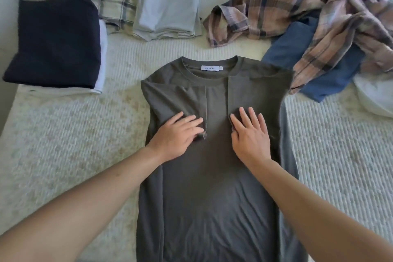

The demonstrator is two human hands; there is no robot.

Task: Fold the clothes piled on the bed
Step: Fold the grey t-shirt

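Fingers (187, 119) flat, gripping nothing, left hand (176, 136) and right hand (248, 134) pressing olive T-shirt (212, 187) sleeves; probably folding hem up next.

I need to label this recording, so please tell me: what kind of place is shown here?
Probably a bedroom: a ribbed white bedspread covers the surface, folded clothes sit along its far edge, and an olive T-shirt lies spread out.

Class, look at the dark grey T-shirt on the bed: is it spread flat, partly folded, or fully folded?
Partly folded. The dark grey T-shirt has both sleeves turned in over its chest, the hands pressing them flat, but its body lies at full length.
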